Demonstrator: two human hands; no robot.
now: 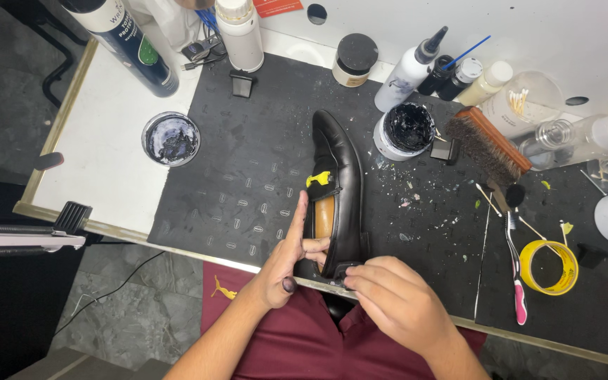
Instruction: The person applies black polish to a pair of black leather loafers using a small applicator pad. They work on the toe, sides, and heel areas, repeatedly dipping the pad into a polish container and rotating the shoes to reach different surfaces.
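A black leather loafer (343,165) lies on a dark rubber mat (248,183), toe pointing away from me, with a tan insole and a yellow piece at its tongue. My left hand (291,257) rests against the shoe's left side, its fingers reaching into the opening; the thumb tip is stained dark. My right hand (392,299) grips the heel end at the mat's near edge, fingers curled over the back of the shoe.
An open tub of black polish (404,131) stands right of the toe, its lid (170,138) lies at the left. A wooden brush (489,145), toothbrush (515,264), yellow tape roll (549,267), bottles (411,70) and jars crowd the back and right.
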